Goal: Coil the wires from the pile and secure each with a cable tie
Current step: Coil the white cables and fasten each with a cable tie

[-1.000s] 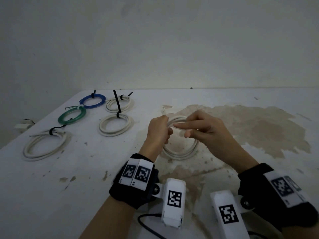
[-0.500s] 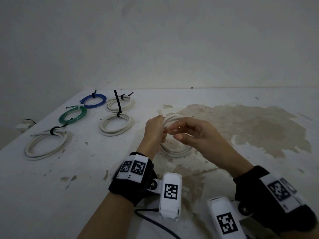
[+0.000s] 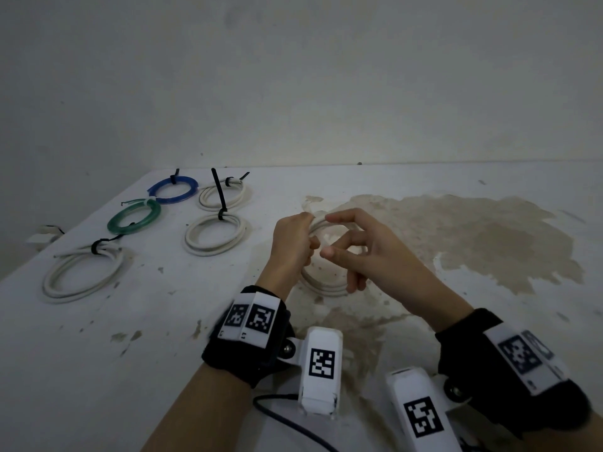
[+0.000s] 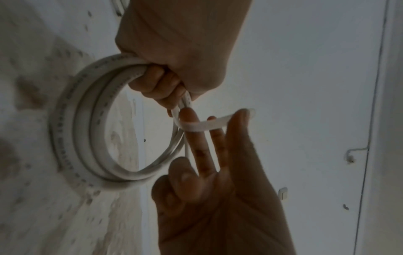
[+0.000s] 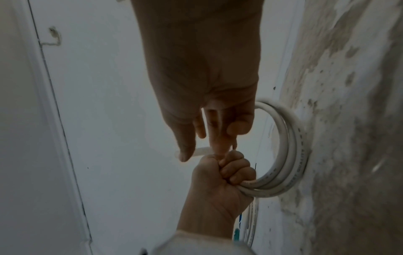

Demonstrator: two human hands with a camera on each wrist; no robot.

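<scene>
White wire coil [image 4: 72, 120], printed lettering, 3 loops.

Dim light, a bare white wall [image 3: 293, 76], a white table [image 3: 98, 353] with a brownish, perhaps worn, stain [image 3: 489, 236].
</scene>
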